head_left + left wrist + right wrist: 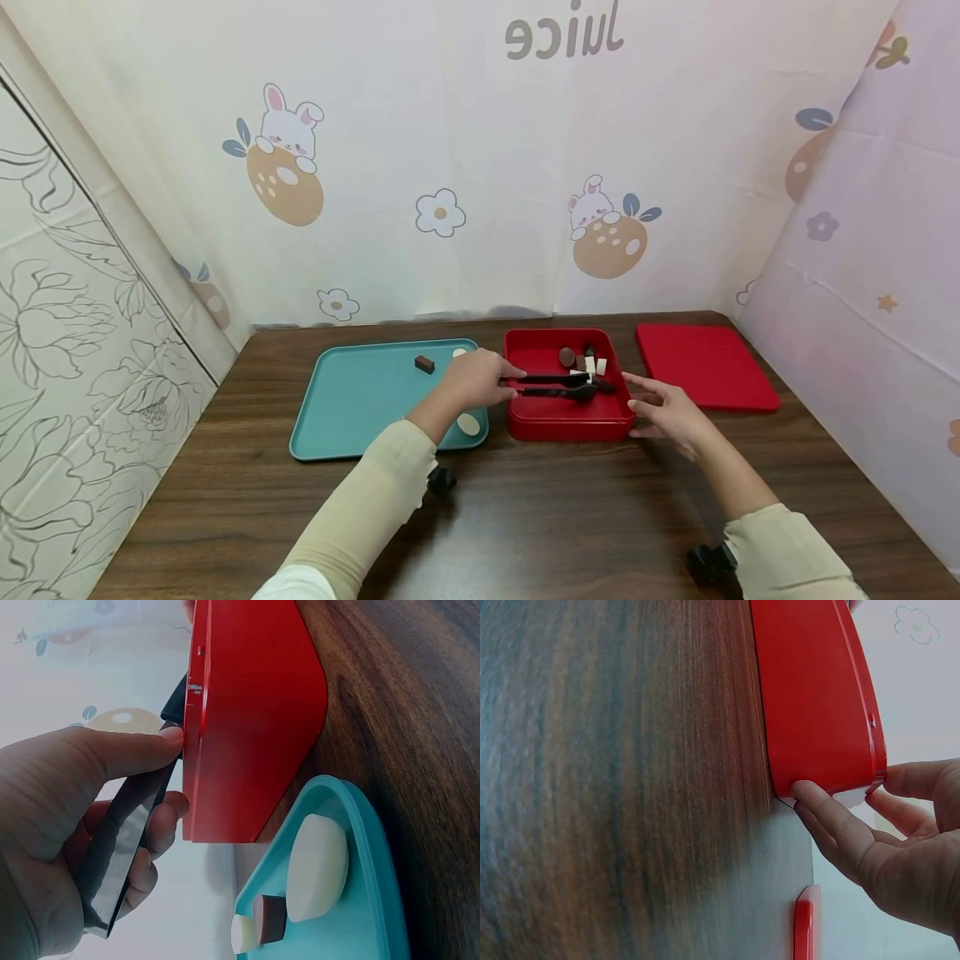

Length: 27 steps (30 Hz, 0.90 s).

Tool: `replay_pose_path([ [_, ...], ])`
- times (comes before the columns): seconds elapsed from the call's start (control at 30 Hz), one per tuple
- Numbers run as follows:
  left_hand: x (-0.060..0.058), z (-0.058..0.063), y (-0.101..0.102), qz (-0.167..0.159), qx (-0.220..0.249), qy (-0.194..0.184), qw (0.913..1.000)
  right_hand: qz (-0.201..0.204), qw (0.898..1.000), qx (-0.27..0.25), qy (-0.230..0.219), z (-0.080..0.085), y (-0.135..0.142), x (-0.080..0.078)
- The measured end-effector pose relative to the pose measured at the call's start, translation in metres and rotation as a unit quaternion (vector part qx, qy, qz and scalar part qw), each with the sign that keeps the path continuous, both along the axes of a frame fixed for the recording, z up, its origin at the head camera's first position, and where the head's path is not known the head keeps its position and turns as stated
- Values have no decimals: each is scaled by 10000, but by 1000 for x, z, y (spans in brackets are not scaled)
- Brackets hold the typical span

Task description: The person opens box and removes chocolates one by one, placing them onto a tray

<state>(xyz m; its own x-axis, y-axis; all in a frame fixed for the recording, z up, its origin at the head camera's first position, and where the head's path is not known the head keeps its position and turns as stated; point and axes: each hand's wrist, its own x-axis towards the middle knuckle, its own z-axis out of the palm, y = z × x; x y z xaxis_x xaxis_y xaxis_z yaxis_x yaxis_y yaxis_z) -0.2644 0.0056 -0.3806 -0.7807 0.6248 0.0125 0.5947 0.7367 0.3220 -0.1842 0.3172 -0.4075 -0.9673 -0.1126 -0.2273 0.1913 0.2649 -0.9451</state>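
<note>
My left hand (476,379) grips black tongs (551,392), which reach over the red box (570,430). The tongs' tips are among small chocolate-like pieces at the box's right side; whether they pinch one I cannot tell. Among these are a round brown piece (567,357) and white pieces (590,365). In the left wrist view the thumb and fingers lie on either side of the tongs (124,832). My right hand (671,414) touches the box's right side with extended fingers. The right wrist view shows its fingertips (810,791) against the box wall (817,697).
A teal tray (360,400) lies left of the box, holding a dark brown block (424,364), a white oval piece (468,424) and a pale piece partly hidden by my left hand. A flat red lid (708,367) lies to the right on the wooden table (540,517).
</note>
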Motion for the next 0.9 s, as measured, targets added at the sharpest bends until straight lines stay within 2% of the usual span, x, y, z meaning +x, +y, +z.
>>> replay_pose_path([
  [0.3,0,0,-1,33,49,59,10000,-33,10000,33,-14,0,0,0],
  [0.6,0,6,3,238,-381,120,9989,-61,9999,80,-25,0,0,1],
  [0.9,0,4,6,136,-487,64,9987,-29,10000,51,-13,0,0,1],
])
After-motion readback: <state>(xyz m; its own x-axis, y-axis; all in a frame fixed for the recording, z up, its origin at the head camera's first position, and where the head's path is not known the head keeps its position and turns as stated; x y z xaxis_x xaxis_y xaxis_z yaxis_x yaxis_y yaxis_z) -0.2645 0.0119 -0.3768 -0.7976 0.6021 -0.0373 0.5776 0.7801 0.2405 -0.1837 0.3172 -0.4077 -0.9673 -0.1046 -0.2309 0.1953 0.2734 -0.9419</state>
